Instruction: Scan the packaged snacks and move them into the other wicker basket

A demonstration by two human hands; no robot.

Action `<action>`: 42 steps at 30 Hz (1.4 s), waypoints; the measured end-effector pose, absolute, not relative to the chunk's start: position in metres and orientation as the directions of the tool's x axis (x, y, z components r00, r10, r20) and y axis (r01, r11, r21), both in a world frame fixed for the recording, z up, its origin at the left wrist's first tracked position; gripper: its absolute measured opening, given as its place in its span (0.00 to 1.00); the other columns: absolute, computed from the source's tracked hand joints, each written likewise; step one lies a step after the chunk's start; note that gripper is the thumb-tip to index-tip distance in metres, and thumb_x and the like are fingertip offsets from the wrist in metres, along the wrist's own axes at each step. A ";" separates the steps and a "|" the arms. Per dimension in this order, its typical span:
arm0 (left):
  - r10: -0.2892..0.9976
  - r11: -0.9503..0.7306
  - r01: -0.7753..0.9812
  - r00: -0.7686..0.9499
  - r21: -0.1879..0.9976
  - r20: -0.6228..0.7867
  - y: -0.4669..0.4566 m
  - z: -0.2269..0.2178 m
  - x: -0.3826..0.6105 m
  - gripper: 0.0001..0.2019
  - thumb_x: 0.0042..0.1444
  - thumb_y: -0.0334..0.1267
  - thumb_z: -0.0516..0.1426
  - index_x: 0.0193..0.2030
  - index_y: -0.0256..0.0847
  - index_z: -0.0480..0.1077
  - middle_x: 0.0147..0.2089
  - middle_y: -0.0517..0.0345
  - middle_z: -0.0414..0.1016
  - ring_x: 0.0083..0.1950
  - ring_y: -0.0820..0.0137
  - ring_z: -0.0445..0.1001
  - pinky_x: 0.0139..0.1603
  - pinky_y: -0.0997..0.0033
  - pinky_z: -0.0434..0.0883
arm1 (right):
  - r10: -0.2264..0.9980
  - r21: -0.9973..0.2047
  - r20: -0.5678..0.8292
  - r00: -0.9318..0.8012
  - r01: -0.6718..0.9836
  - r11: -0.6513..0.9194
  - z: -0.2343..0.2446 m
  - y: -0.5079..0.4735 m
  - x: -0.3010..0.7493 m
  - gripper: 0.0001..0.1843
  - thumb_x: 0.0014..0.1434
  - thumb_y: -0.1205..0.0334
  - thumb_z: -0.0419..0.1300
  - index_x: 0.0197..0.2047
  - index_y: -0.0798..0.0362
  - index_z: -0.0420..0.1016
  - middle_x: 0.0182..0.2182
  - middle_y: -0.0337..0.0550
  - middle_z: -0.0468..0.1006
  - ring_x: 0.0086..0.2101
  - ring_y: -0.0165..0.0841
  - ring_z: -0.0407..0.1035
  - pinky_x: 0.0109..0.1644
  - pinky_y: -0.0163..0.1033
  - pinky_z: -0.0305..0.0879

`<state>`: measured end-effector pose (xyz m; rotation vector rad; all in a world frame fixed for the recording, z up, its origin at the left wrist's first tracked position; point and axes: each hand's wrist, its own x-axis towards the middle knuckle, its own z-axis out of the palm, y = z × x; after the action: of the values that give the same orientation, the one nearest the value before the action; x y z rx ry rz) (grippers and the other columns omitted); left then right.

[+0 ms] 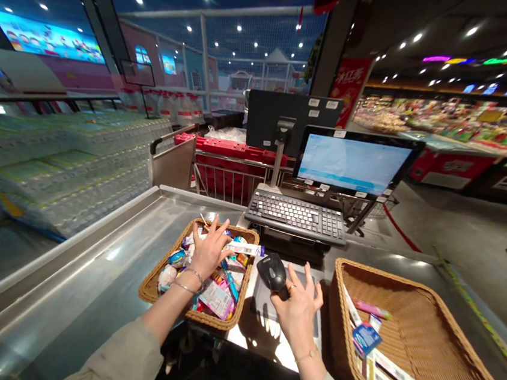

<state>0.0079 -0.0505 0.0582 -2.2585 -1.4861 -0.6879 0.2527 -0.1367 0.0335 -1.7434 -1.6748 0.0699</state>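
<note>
My left hand [208, 252] is over the left wicker basket [146, 287], fingers spread. Its thumb is by a slim white box with a purple end [247, 249]; whether they touch I cannot tell. Small packaged goods fill that basket, among them a blue round item [177, 259] and a pink-and-white packet [216, 300]. In my right hand [299, 303] is the handle of a black barcode scanner [272, 272], partly hidden by the fingers, several of which are stretched out. The scanner's head points up and left, above a grey plate [264, 303] in the counter.
At the right stands a larger wicker basket [429, 329] with several slim boxes, a blue-tagged item [365, 338] and a pink tube [371, 309]. Behind the plate are a keyboard [296, 214] and a lit monitor [351, 164]. A metal counter [104, 271] runs along the left.
</note>
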 end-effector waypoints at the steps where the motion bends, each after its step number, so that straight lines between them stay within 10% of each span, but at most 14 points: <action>1: 0.749 -0.389 0.921 0.330 -0.022 0.575 -0.051 0.058 0.010 0.08 0.59 0.44 0.59 0.40 0.44 0.71 0.67 0.48 0.65 0.72 0.49 0.52 0.65 0.23 0.31 | 0.893 -0.513 0.421 0.159 0.854 0.090 0.034 -0.137 0.253 0.09 0.48 0.64 0.58 0.33 0.47 0.78 0.57 0.38 0.73 0.67 0.48 0.47 0.65 0.63 0.37; 42: 0.709 -0.442 0.897 0.343 0.009 0.616 -0.038 0.054 0.042 0.05 0.61 0.41 0.56 0.40 0.44 0.70 0.66 0.47 0.66 0.71 0.49 0.55 0.66 0.26 0.28 | 0.895 -0.523 0.429 0.120 0.841 0.137 0.042 -0.138 0.262 0.11 0.48 0.64 0.58 0.35 0.46 0.79 0.55 0.39 0.75 0.67 0.48 0.46 0.65 0.63 0.37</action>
<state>0.0425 -0.0385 0.0545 -2.2807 -1.4241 -0.7923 0.2623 -0.1375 0.0422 -1.6894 -1.7061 0.0957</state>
